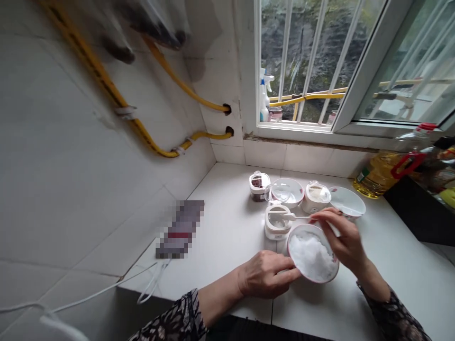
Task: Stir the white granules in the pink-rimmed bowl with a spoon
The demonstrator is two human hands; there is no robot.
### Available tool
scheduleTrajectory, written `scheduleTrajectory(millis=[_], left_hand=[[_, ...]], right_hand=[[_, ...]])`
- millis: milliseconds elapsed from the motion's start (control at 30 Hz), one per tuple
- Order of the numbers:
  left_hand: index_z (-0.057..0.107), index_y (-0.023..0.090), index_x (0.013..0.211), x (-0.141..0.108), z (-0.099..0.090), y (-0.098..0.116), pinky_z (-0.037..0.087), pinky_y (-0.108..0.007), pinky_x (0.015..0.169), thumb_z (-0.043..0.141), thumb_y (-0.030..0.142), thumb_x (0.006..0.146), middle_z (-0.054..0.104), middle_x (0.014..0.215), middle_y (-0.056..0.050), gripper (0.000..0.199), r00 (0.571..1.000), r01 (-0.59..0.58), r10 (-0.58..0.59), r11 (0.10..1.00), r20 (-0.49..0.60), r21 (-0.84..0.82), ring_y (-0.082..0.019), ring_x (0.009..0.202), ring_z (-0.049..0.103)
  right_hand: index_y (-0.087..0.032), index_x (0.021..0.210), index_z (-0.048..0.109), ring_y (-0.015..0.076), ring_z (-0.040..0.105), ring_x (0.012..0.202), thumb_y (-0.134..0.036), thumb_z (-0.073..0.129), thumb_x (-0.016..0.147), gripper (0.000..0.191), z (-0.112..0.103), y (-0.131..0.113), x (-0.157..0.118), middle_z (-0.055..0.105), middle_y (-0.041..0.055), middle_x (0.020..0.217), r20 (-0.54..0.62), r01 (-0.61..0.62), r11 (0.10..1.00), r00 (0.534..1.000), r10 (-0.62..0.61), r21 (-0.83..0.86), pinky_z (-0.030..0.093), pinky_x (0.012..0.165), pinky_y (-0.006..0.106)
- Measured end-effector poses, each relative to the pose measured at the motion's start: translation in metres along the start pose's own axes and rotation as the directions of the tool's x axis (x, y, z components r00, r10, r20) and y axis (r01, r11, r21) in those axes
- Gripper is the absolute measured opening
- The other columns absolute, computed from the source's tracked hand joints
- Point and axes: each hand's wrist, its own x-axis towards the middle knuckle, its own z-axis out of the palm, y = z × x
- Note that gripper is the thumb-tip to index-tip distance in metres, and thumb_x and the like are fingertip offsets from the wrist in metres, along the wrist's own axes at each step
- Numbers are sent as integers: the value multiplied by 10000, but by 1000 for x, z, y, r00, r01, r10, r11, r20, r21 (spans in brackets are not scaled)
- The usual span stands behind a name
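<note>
My left hand (268, 273) grips the left side of a small white bowl (317, 282), its thumb and fingers at the rim. The bowl is tilted and heaped with white, salt-like grains (310, 255). In my right hand (343, 239) is the thin handle of a small white spoon (296, 217), pinched between the fingers above the bowl. The spoon's head is over a white seasoning jar (277, 235), whose clear lid (273, 193) stands raised at the back. Whether the spoon carries any grains, I cannot tell.
Behind are a jar with dark contents (259, 193), a white bowl (299, 201), a lidded jar (314, 206) and another bowl (357, 212). An oil bottle (377, 173) and a black box (415, 213) stand right. A blurred-out flat object (180, 229) and white cable (142, 270) lie left.
</note>
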Motion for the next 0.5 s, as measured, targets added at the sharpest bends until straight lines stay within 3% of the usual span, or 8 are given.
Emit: scheduleTrajectory(millis=[100,233,367,500], left_hand=[[570,134,1055,1,0,-1,452,-226,463,441,65,821,689,809,-37,276,999,-6,6,1000,-36,-5,-108,557,570],[567,129,1061,1,-2,0,473,-222,476,439,46,820,694,833,-51,286,1000,-2,1,1000,-19,-25,-109,571,579],[558,121,1077,2,-6,1,493,-224,498,449,22,827,694,807,-60,290,1000,18,-18,999,2,-35,-125,598,608],[553,109,1109,3,-7,1,508,-227,516,452,-6,815,706,817,-79,331,1000,10,-11,997,-23,-72,-133,608,617]], right_hand=[[-221,905,684,179,617,657,-142,550,893,155,-16,9,-3,662,-1,662,-113,-99,995,989,99,3,490,678,320],[-212,780,659,162,564,571,-125,554,847,152,-27,10,-3,604,-21,575,-79,-72,996,994,69,-43,464,623,312],[-214,761,643,168,576,603,-118,523,857,182,-26,2,-1,628,-4,612,26,-58,998,998,59,-35,461,642,321],[-216,783,637,176,570,645,-107,495,862,195,-18,3,-3,659,23,682,204,-72,997,976,72,-7,452,628,319]])
